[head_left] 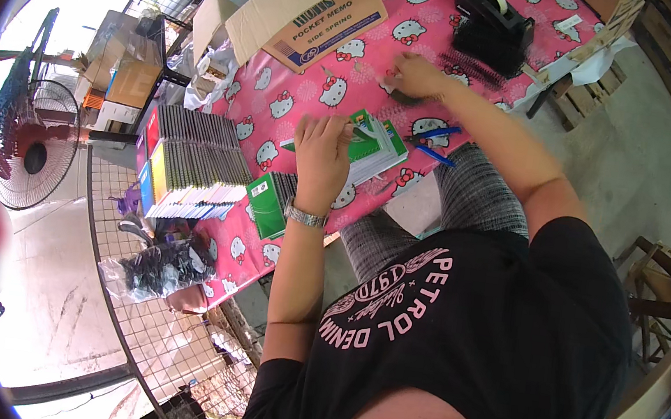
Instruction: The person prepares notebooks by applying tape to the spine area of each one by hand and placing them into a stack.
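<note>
My left hand (321, 154) is closed at the edge of a small green notebook (366, 143), its fingers curled and partly hiding it. Beneath lies a short pile of green-covered notebooks (387, 156) with white pages. My right hand (418, 77) is farther out over the pink table; motion smears its fingers, and a dark patch beneath it is unclear. Blue-handled pliers (436, 142) rest at the table's near edge, right of the pile. Other green notebooks (270, 204) lie left of my left wrist, beside a tall stack of spiral-bound notebooks (200, 163).
A tape dispenser (491, 5) stands at the far right, with black spiral coils (474, 70) next to it. An open cardboard box (311, 20) sits at the back of the patterned table (255, 155). A plastic bag (159, 270) lies at the left corner; a fan (38, 147) stands beyond.
</note>
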Demonstrator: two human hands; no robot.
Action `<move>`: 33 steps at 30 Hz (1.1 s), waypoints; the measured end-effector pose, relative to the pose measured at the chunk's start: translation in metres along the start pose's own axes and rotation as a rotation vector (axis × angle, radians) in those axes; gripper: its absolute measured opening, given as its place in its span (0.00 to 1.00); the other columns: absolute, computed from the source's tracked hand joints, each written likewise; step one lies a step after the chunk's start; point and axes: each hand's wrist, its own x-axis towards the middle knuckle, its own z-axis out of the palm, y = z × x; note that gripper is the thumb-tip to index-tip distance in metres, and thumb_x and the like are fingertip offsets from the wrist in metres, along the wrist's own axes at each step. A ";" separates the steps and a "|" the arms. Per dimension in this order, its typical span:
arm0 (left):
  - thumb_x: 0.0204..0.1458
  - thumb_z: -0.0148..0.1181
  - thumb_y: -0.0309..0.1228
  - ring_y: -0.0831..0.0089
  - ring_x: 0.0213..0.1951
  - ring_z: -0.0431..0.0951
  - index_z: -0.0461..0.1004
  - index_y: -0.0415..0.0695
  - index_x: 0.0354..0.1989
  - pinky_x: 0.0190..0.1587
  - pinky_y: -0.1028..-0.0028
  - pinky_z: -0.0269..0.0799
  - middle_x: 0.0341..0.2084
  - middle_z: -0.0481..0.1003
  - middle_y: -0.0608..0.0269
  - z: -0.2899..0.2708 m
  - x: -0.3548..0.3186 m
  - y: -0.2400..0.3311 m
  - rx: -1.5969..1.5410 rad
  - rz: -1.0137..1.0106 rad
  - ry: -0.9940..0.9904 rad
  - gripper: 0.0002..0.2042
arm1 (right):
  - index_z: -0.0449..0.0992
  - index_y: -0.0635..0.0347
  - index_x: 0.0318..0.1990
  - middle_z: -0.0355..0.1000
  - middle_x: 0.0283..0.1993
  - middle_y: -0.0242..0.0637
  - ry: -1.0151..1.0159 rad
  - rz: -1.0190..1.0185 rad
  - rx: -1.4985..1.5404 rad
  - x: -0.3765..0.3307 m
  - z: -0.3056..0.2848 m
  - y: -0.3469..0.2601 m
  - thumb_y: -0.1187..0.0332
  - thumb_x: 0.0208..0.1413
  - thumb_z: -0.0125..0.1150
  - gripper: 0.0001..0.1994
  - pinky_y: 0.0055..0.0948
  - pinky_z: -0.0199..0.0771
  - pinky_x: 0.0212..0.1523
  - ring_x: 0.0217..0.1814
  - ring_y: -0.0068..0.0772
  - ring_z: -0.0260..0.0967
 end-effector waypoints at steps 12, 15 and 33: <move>0.41 0.72 0.40 0.57 0.43 0.68 0.75 0.46 0.36 0.47 0.59 0.62 0.35 0.72 0.61 0.009 0.002 0.004 -0.034 -0.095 0.136 0.17 | 0.73 0.61 0.56 0.73 0.50 0.33 -0.760 -0.245 0.944 -0.011 -0.094 -0.058 0.58 0.49 0.67 0.27 0.25 0.68 0.53 0.52 0.23 0.69; 0.39 0.73 0.42 0.58 0.43 0.68 0.75 0.45 0.35 0.47 0.59 0.63 0.35 0.71 0.60 0.010 0.010 0.002 -0.049 -0.073 0.163 0.19 | 0.75 0.60 0.50 0.69 0.48 0.30 -0.719 -0.238 0.938 -0.008 -0.094 -0.055 0.62 0.50 0.65 0.20 0.24 0.70 0.48 0.49 0.22 0.68; 0.39 0.74 0.34 0.59 0.39 0.69 0.73 0.41 0.37 0.42 0.62 0.66 0.33 0.72 0.60 -0.008 0.002 -0.015 -0.143 -0.167 0.123 0.19 | 0.74 0.63 0.52 0.72 0.47 0.31 -0.676 -0.245 1.097 0.004 -0.089 -0.068 0.63 0.50 0.64 0.21 0.21 0.66 0.51 0.49 0.20 0.68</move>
